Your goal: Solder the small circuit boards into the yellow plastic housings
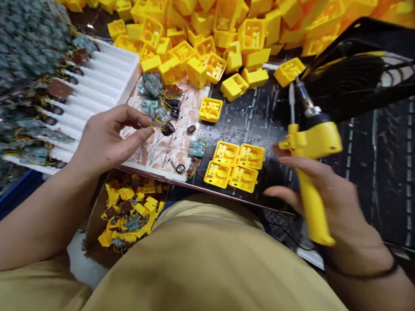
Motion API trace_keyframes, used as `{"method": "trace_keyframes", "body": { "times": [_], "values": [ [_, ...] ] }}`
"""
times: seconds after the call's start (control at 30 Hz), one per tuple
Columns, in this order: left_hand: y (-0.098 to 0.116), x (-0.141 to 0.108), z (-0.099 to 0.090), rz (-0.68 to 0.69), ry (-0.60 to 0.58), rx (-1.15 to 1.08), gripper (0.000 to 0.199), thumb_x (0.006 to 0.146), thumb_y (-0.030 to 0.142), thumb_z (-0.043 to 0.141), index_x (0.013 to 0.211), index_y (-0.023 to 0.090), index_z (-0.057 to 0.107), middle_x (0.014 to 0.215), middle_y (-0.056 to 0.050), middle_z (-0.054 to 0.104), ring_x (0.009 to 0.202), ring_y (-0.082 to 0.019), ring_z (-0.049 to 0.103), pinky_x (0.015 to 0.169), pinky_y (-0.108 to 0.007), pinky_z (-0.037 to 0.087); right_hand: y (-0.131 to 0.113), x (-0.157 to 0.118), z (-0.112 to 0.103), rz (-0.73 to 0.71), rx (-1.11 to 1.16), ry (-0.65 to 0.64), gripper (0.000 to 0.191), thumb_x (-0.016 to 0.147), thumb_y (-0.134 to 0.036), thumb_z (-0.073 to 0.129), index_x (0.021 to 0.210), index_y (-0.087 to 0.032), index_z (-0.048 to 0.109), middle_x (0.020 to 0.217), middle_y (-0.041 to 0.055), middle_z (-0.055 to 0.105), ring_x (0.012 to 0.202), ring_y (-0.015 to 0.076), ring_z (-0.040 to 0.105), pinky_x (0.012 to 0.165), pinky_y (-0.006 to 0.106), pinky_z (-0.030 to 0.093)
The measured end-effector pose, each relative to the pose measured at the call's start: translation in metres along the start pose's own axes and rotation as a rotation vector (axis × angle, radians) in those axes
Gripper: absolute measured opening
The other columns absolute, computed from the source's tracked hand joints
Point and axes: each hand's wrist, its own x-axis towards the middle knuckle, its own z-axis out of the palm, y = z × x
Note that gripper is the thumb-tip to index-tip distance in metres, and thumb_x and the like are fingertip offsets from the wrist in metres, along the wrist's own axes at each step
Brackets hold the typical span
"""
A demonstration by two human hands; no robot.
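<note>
Her hands I won't describe beyond what they did: the left hand [107, 139] was pinched narrow, thumb and forefinger closed on a thin yellow wire [155, 127] that led to a small round black speaker [168, 129] dangling just right of the fingertips, over a printed paper sheet [159, 153]. That little disc looked dark and glossy, with a button-like face. Several more black discs and small green circuit boards [196, 148] lay scattered on the same sheet, wires trailing from them.

Over on the right, the right hand [319, 192] was wrapped around the long yellow grip of a soldering gun [311, 169], its metal tip pointing up and away toward the far side. A dark band sat on that wrist.

Between the two hands, on the dark mat [257, 116], four open yellow plastic housings [235, 165] sat pressed together in a square block, each showing a round recess inside. One more single housing [211, 109] lay a little farther off. Along the far edge rose a big heap of the same yellow cases [222, 22]. At far left stood a white ribbed tray [101, 82] with brown boards and wired parts on it, beside a grey-green mass of circuit boards [20, 40]. Near the person's lap sat a box of mixed yellow and brown scraps [130, 214].
</note>
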Motion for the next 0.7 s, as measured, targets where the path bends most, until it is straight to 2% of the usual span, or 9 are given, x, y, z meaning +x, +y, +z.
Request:
{"method": "trace_keyframes", "body": {
  "times": [0.1,0.17,0.27,0.33,0.4,0.47,0.53,0.6,0.7],
  "values": [
    [0.021,0.02,0.013,0.107,-0.154,-0.109,0.018,0.088,0.032,0.058,0.097,0.019,0.066,0.099,-0.003,0.073,0.089,-0.018,0.064,0.084,-0.036,0.052,0.003,0.009,0.013,-0.068,-0.014,-0.111,0.068,0.075,-0.049,0.075,0.13,-0.023,0.044,0.117,0.0124,0.062,0.109,0.0286,0.062,0.095,0.043,0.053],
    [0.038,0.035,0.027,0.202,-0.248,-0.109,0.018,0.087,0.029,0.057,0.097,0.02,0.069,0.099,-0.003,0.074,0.091,-0.018,0.066,0.084,-0.034,0.052,0.0,0.011,0.023,-0.087,-0.027,-0.128,0.065,0.079,-0.049,0.072,0.131,-0.023,0.042,0.112,0.0111,0.062,0.107,0.0282,0.061,0.094,0.045,0.053],
    [0.056,0.053,0.052,0.353,-0.366,0.029,0.021,0.086,0.023,0.055,0.098,0.02,0.072,0.099,-0.004,0.074,0.095,-0.019,0.067,0.089,-0.036,0.051,-0.004,0.012,0.034,-0.094,-0.041,-0.101,0.064,0.081,-0.053,0.069,0.131,-0.024,0.042,0.106,0.0083,0.062,0.103,0.0279,0.062,0.1,0.052,0.048],
    [0.062,0.059,0.066,0.395,-0.414,0.168,0.023,0.085,0.019,0.053,0.096,0.02,0.073,0.095,-0.005,0.074,0.095,-0.02,0.067,0.091,-0.038,0.049,-0.007,0.013,0.034,-0.09,-0.025,-0.075,0.071,0.077,-0.058,0.071,0.131,-0.023,0.042,0.113,0.0104,0.062,0.109,0.0302,0.061,0.104,0.057,0.044],
    [0.063,0.062,0.074,0.388,-0.441,0.238,0.024,0.085,0.017,0.052,0.096,0.02,0.073,0.093,-0.005,0.074,0.094,-0.02,0.066,0.092,-0.038,0.047,-0.008,0.012,0.028,-0.074,0.029,-0.029,0.073,0.073,-0.054,0.076,0.131,-0.022,0.044,0.121,0.0126,0.062,0.116,0.031,0.059,0.105,0.054,0.045],
    [0.062,0.064,0.075,0.366,-0.461,0.225,0.024,0.085,0.017,0.052,0.097,0.019,0.072,0.094,-0.004,0.074,0.093,-0.019,0.066,0.091,-0.036,0.047,-0.009,0.011,0.019,-0.054,0.067,0.062,0.066,0.072,-0.04,0.081,0.127,-0.022,0.049,0.12,0.0107,0.065,0.114,0.028,0.062,0.1,0.046,0.05],
    [0.062,0.064,0.074,0.345,-0.47,0.198,0.021,0.084,0.019,0.054,0.095,0.019,0.072,0.092,-0.003,0.074,0.092,-0.018,0.065,0.092,-0.036,0.045,-0.01,0.009,0.011,-0.053,0.053,0.163,0.055,0.072,-0.026,0.082,0.12,-0.024,0.056,0.11,0.0054,0.07,0.101,0.0229,0.068,0.089,0.037,0.056],
    [0.064,0.064,0.071,0.327,-0.491,0.185,0.018,0.083,0.02,0.055,0.091,0.019,0.071,0.09,-0.003,0.073,0.091,-0.018,0.064,0.094,-0.038,0.042,-0.009,0.009,0.004,-0.077,-0.006,0.229,0.045,0.072,-0.02,0.081,0.112,-0.025,0.06,0.094,0.0001,0.073,0.08,0.0182,0.071,0.071,0.03,0.058],
    [0.068,0.064,0.072,0.315,-0.519,0.178,0.015,0.084,0.022,0.055,0.086,0.019,0.069,0.088,-0.002,0.072,0.089,-0.018,0.062,0.1,-0.044,0.035,-0.008,0.008,-0.006,-0.139,-0.035,0.22,0.033,0.076,-0.019,0.079,0.105,-0.025,0.064,0.074,-0.0035,0.07,0.059,0.0127,0.065,0.054,0.024,0.052]
  ]
}}
